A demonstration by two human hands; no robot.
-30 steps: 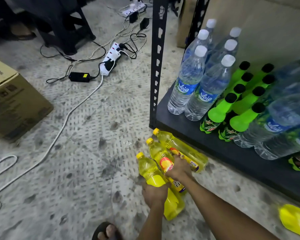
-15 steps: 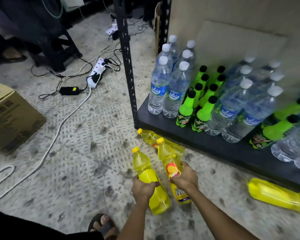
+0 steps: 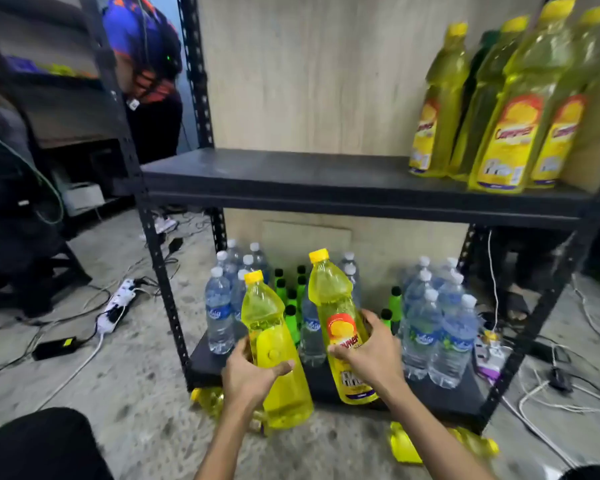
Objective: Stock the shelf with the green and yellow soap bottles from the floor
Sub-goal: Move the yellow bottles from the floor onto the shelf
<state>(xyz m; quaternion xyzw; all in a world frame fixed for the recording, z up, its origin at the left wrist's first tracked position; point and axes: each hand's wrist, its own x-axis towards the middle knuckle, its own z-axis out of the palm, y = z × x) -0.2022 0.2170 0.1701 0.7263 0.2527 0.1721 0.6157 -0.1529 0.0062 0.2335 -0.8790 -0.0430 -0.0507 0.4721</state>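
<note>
Left hand (image 3: 248, 374) grips one yellow bottle (image 3: 274, 337) — right hand (image 3: 373, 356), the labelled bottle (image 3: 336, 306).

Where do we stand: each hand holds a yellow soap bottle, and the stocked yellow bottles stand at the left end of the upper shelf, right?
Not quite. The head view shows the stocked yellow bottles at the right end of the upper shelf, not the left. The left hand holds one yellow soap bottle, the right hand another.
</note>
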